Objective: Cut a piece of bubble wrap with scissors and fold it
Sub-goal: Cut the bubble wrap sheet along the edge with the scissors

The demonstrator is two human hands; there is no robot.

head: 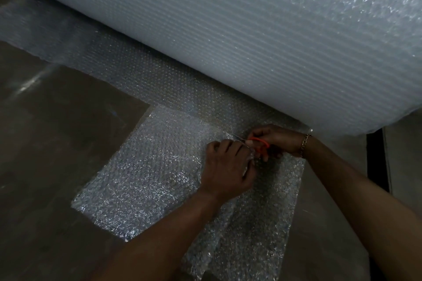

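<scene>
Bubble wrap sheet (148,171), clear, glinting, lying flat, huge white bubble wrap roll (251,29) lying far behind, right hand (277,141) gripping orange-handled scissors (259,139), left hand (228,166) pinching sheet's edge.

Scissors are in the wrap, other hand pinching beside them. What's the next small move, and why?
Probably one more snip, easing the scissors a little further left. The right hand holds their orange handles, blades pointing left into the bubble wrap sheet; the left hand pinches the wrap right beside them, and the sheet looks still joined beyond the tips, toward the roll.
</scene>
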